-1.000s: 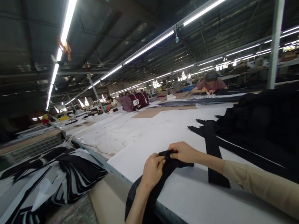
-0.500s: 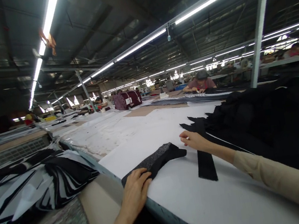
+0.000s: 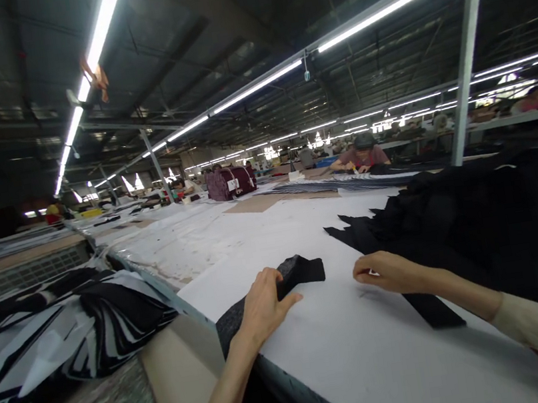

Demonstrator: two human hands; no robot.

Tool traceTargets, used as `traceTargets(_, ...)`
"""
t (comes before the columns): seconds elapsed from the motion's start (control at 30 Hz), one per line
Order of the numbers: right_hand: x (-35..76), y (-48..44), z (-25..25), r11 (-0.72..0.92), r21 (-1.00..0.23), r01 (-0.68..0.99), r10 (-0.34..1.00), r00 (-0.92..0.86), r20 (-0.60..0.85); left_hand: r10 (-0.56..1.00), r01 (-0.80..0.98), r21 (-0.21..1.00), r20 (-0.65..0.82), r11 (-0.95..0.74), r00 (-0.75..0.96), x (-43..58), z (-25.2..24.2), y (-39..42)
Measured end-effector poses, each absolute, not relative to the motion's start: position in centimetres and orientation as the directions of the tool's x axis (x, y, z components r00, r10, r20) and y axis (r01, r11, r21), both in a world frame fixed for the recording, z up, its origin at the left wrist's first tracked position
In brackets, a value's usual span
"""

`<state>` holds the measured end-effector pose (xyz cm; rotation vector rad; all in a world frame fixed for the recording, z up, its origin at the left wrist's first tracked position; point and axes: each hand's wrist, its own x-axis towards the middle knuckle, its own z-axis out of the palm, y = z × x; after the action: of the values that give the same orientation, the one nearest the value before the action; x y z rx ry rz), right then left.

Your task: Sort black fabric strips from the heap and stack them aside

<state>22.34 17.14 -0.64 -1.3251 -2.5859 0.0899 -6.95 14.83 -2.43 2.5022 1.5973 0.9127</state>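
My left hand [image 3: 264,306] sits on a black fabric strip [image 3: 302,270] with a grey reverse side, gripping it near the white table's edge, and the strip's lower end hangs over that edge. My right hand [image 3: 391,274] lies apart from it, fingers loosely curled, holding nothing. It sits just above a second black strip [image 3: 434,309], whose upper part is hidden behind my wrist. A heap of black cut fabric [image 3: 479,224] lies to the right of that hand on the white cutting table [image 3: 275,241].
Black-and-white printed fabric [image 3: 81,330] lies in a heap beyond the table's left edge. Farther along stand burgundy bundles [image 3: 230,183], a brown card sheet [image 3: 254,205] and stacked striped pieces [image 3: 341,182]. A co-worker [image 3: 363,154] works at the far side, and a metal post [image 3: 466,51] rises at right.
My left hand has moved from the table edge onto the strip and grips it. My right hand has moved right and down, over the second strip. The first strip has shifted slightly.
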Motion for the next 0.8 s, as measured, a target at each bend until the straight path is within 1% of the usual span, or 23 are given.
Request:
traceTargets(0.1,19.2,16.4,-0.7,0.665,-0.172,0.727,0.744,-0.626,0.233,0.898,0.873,0.371,0.414,-0.316,0.149,-4.7,-2.5,15.8)
traceTargets(0.2,17.0,15.7,-0.4,0.730,-0.148,0.667,0.680,-0.689,0.250,0.936,0.869,0.461,0.353,-0.178,0.005,-4.1,-2.8,17.3)
traceTargets(0.27,15.8,15.5,-0.2,0.776,-0.127,0.618,0.626,-0.730,0.273,0.932,0.838,0.526,0.357,-0.143,-0.066,-4.7,-2.9,18.2)
traceTargets(0.37,13.6,15.9,-0.2,0.844,-0.074,0.532,0.528,-0.797,0.292,0.913,0.749,0.647,0.378,-0.143,-0.152,-6.0,-2.9,18.8)
traceTargets(0.5,10.2,17.9,-1.9,0.909,0.015,0.416,0.392,-0.868,0.305,0.884,0.557,0.799,0.410,-0.228,-0.225,-7.1,-2.9,18.6)
traceTargets(0.57,9.0,18.9,-3.1,0.909,0.019,0.416,0.391,-0.868,0.306,0.865,0.424,0.866,0.408,-0.265,-0.292,-8.1,-2.8,18.4)
traceTargets(0.63,8.5,19.8,-4.0,0.901,0.013,0.434,0.410,-0.860,0.302,0.829,0.271,0.919,0.378,-0.285,-0.412,-10.2,-2.1,17.9)
traceTargets(0.7,8.7,20.3,-4.5,0.894,0.026,0.448,0.421,-0.857,0.297,0.762,0.113,0.944,0.317,-0.309,-0.565,-13.5,-0.8,16.8)
traceTargets(0.8,9.1,20.6,-4.7,0.884,0.055,0.465,0.432,-0.854,0.289,0.619,-0.068,0.926,0.192,-0.371,-0.762,-19.9,2.2,13.9)
